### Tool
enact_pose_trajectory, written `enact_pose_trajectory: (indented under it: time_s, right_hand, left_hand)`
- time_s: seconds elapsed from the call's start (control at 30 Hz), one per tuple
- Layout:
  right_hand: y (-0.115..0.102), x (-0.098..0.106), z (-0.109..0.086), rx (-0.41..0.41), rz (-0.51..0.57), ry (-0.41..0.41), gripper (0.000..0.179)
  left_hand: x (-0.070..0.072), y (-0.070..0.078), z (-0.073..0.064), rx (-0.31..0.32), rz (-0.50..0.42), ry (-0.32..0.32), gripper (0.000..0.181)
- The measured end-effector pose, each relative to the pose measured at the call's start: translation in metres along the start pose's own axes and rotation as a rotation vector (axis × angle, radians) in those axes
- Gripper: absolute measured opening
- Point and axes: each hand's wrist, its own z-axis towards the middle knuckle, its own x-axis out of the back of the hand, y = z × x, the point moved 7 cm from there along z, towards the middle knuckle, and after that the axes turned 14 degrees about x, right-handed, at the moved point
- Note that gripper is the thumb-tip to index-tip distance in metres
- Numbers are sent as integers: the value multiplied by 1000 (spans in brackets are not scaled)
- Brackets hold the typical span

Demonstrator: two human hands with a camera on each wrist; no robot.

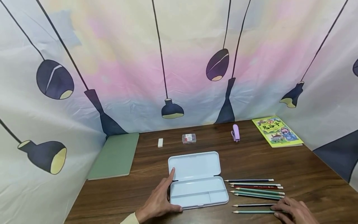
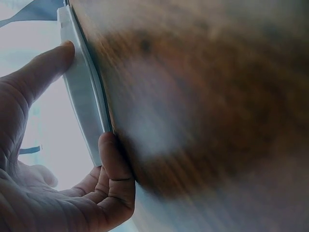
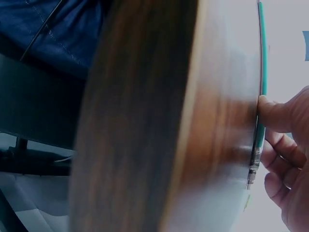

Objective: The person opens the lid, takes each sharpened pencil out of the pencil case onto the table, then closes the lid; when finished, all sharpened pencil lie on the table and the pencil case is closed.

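Note:
A light blue pencil case (image 1: 195,192) lies open on the table, its lid folded back and its compartments bare. My left hand (image 1: 158,199) grips the case's left side, thumb at the front edge and index finger up by the lid. In the left wrist view the thumb and curled fingers (image 2: 116,169) hold the case's edge. My right hand (image 1: 293,210) pinches the eraser end of a green pencil (image 1: 253,212), the nearest of the row. A dark pencil (image 1: 251,205) lies just beyond it, its end by my fingers. In the right wrist view the thumb presses the green pencil's side.
Several more pencils (image 1: 258,192) lie side by side right of the case. Behind it are a white eraser (image 1: 160,142), a small clear box (image 1: 189,138) and a purple stapler (image 1: 236,133). A green notebook (image 1: 116,157) lies left; a yellow book (image 1: 277,131) lies back right.

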Motion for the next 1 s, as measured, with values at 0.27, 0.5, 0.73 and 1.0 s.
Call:
enact_pose_trajectory:
  time_s: [0.27,0.5,0.73,1.0]
  right_hand:
    - [-9,9,44,-170,-210,-76,33]
    - [3,-20,119,-146,-117,-152,26]
    - [27,-55,191,-113,112,-127,38]
    - [16,-79,229,-161,265,-148,46]
  left_hand:
    - [1,0,-1,11,-24,10,129]
    - [4,0,-1,0,-85,26,138]
    - [6,0,0,37,-108,36,145]
    - [7,-3,-4,49,-117,30,145]
